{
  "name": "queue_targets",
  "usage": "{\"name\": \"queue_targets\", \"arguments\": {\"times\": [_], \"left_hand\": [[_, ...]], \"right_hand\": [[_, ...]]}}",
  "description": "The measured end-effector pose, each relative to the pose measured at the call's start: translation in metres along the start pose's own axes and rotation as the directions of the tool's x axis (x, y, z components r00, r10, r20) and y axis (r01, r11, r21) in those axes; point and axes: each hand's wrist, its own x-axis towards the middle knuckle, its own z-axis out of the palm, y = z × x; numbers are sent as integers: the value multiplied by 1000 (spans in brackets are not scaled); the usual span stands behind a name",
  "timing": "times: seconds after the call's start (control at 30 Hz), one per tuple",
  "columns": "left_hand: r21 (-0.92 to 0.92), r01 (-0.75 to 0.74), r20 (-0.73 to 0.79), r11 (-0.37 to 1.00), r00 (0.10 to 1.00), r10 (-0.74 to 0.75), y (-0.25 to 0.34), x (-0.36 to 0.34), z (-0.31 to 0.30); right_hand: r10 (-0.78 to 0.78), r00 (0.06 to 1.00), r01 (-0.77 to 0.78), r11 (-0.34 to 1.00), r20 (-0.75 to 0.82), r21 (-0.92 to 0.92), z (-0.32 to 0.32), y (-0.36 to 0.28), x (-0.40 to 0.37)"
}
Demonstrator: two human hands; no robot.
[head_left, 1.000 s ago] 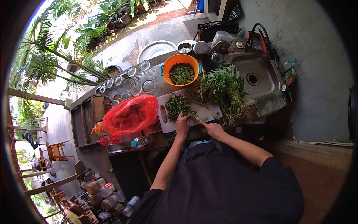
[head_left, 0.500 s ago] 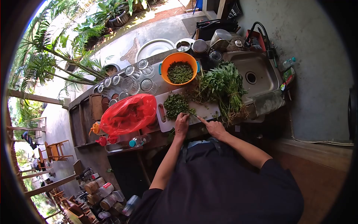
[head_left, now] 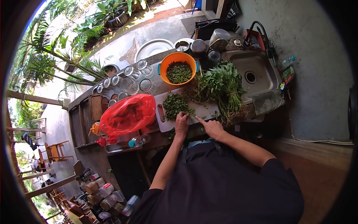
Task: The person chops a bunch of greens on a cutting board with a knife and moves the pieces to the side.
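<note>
My right hand (head_left: 213, 129) is closed around the handle of a knife (head_left: 194, 116), with the index finger stretched along it. The blade points left, toward the fingers of my left hand (head_left: 181, 124). That hand is closed at the near edge of a pile of chopped leafy greens (head_left: 175, 106), its fingertips pinching some greens that are mostly hidden. Both hands are over a white cutting board (head_left: 207, 107). On the board's right end and beyond it lies a bunch of uncut leafy greens (head_left: 227, 87) with roots toward me.
An orange basin (head_left: 167, 59) of chopped greens stands behind the board. To the left are a red plastic bag (head_left: 128, 114), several upturned glasses (head_left: 148, 86) and a bottle with a turquoise cap (head_left: 136, 142). A metal sink (head_left: 263, 65) is at the right.
My right hand and the knife have shifted very slightly left, closer to my left hand. The greens, board and basin look the same.
</note>
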Motion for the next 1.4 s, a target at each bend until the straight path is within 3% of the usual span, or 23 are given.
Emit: {"name": "queue_targets", "arguments": {"times": [0.4,0.63,0.87,1.1,1.4], "left_hand": [[27,-25,44,999,999,24,9,-4,-11],[226,-35,64,974,998,21,9,-11,-8],[198,-58,34,978,998,52,4,-12,-8],[185,-47,22,982,999,44,6,-11,-8],[154,-25,26,988,999,22,10,-9,-10]], "right_hand": [[-5,1000,7,996,-19,94,36,9,20],[-24,998,29,996,-56,83,45,15,12],[-6,1000,6,1000,-3,-26,35,22,1],[-14,998,14,1000,-56,2,27,14,5],[12,999,-13,1000,49,26,2,2,-3]]}}
